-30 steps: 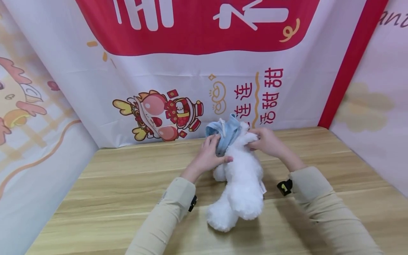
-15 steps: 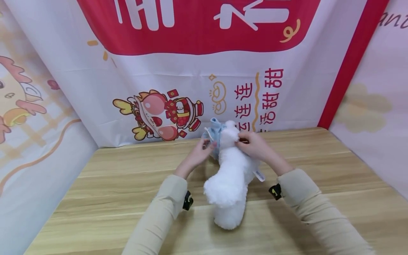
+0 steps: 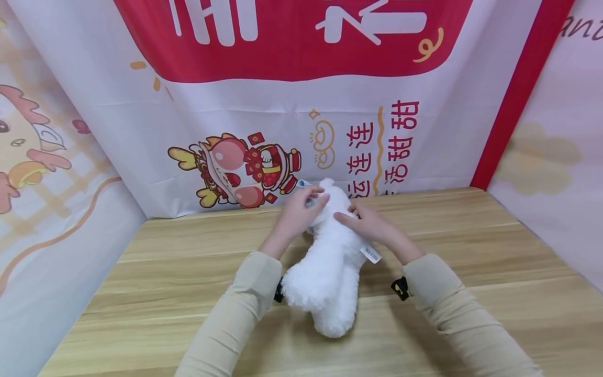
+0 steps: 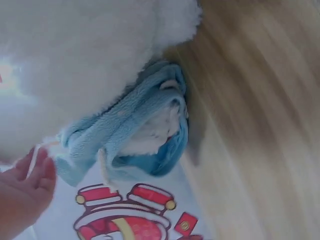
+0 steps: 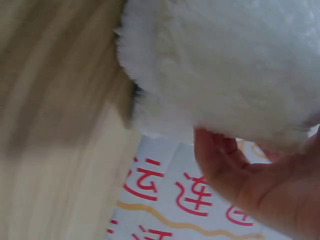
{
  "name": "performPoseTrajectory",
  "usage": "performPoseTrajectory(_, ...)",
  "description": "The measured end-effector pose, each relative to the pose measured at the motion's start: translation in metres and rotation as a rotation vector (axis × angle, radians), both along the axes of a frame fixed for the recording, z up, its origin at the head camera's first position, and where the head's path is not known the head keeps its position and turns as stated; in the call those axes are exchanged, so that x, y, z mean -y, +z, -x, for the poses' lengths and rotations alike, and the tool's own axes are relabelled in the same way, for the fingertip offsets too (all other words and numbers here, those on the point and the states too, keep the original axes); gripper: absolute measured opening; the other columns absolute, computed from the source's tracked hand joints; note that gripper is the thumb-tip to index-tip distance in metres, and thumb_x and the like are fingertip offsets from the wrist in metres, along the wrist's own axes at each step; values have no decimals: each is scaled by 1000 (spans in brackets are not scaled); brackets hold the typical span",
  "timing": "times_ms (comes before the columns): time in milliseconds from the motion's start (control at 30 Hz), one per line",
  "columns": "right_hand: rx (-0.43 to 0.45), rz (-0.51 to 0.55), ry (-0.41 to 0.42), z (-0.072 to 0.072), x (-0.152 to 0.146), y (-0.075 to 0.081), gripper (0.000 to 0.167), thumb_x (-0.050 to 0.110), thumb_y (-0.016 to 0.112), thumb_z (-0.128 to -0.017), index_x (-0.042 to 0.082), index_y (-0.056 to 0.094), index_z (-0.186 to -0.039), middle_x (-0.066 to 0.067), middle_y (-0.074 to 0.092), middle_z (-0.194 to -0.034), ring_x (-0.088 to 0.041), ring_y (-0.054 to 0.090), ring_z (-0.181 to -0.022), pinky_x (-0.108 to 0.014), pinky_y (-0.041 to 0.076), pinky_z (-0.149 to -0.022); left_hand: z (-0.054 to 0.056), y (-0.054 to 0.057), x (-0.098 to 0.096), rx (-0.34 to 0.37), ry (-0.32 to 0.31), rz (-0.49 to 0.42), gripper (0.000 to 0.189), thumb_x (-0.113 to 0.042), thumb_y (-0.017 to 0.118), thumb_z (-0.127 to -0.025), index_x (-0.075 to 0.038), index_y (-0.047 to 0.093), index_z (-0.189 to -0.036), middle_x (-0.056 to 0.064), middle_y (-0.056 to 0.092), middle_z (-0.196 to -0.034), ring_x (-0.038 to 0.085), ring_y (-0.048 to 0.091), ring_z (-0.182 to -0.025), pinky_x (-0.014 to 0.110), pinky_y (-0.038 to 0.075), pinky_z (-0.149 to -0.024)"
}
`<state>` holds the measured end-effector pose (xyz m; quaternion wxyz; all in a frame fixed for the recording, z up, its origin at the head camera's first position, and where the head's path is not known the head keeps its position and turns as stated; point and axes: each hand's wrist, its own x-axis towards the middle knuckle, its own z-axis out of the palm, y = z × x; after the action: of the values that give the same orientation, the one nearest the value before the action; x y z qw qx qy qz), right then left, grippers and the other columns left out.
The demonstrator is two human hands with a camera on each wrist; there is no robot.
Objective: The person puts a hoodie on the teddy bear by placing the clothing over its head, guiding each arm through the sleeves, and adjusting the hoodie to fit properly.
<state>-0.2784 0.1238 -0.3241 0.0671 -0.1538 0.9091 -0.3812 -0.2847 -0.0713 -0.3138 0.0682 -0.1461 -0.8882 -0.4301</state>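
Note:
A fluffy white plush toy (image 3: 325, 262) lies on the table with its rear towards me, a white label (image 3: 370, 254) sticking out at its right side. Bunched at its far left end is a light blue terry garment (image 4: 125, 120) with a white cord (image 4: 104, 167); in the head view it is mostly hidden behind the left hand. My left hand (image 3: 299, 209) bends its fingers at the garment's edge, pinching it beside the plush, a white strand across the fingers. My right hand (image 3: 369, 225) grips the plush from the right, thumb on top and fingers curled against its side.
The wood-grain table (image 3: 188, 272) meets a white and red printed cloth backdrop (image 3: 264, 94) just past the toy. Printed side walls (image 3: 546, 167) rise left and right. A dark wrist device (image 3: 400, 288) sits by the right sleeve.
The plush has turned, its near end swinging left and its far end leaning left. The blue garment has sunk behind my left hand. My right hand has shifted down and left along the plush.

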Motion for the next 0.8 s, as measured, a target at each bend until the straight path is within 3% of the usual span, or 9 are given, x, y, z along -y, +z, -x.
performPoseTrajectory(133, 64, 16, 92, 2, -12, -7, 69, 52, 47, -95, 3, 36, -142, -26, 45, -140, -42, 46, -127, -53, 42, -102, -2, -5, -2, 84, -22, 143, 45, -39, 56, -94, -21, 52, -134, 11, 54, -136, 29, 51, -126, 49, 41, -105)
performPoseTrajectory(300, 121, 62, 287, 2, -28, -17, 80, 45, 60, -91, 12, 20, -152, -20, 30, -154, -40, 34, -139, -55, 31, -112, -2, -10, -1, 52, -8, 161, 35, -21, 54, -96, -17, 56, -131, 18, 46, -138, 35, 45, -128, 52, 37, -108)
performPoseTrajectory(400, 171, 113, 363, 2, -31, -23, 93, 38, 70, -85, 17, 10, -154, -17, 25, -156, -35, 34, -138, -52, 30, -113, -1, -8, -1, 39, -20, 179, 36, -15, 52, -96, -16, 56, -132, 19, 41, -143, 37, 39, -133, 53, 31, -112)
performPoseTrajectory(500, 188, 172, 359, 1, -28, -29, 101, 33, 75, -81, 17, 6, -153, -18, 27, -153, -33, 38, -135, -50, 34, -111, -1, -8, 0, 58, -36, 192, 38, -17, 49, -98, -17, 53, -135, 17, 34, -149, 37, 33, -139, 53, 27, -115)
performPoseTrajectory(600, 155, 191, 304, 0, -23, -33, 100, 31, 75, -80, 14, 7, -152, -22, 30, -150, -35, 41, -131, -50, 37, -109, 0, -11, 2, 84, -49, 190, 39, -26, 44, -101, -16, 51, -138, 16, 29, -153, 37, 31, -141, 52, 26, -115)
performPoseTrajectory(733, 43, 182, 244, -3, -16, -34, 92, 28, 72, -79, 7, 16, -149, -27, 40, -141, -36, 47, -124, -50, 42, -104, 1, -16, 5, 107, -63, 143, 48, -41, 39, -101, -12, 49, -138, 18, 25, -154, 39, 30, -141, 54, 26, -115)
performPoseTrajectory(800, -48, 183, 243, -4, -12, -32, 82, 24, 72, -79, 3, 28, -145, -25, 49, -133, -34, 53, -116, -48, 45, -99, 1, -18, 7, 113, -65, 120, 51, -44, 39, -101, -12, 48, -139, 19, 23, -154, 40, 28, -141, 55, 25, -115)
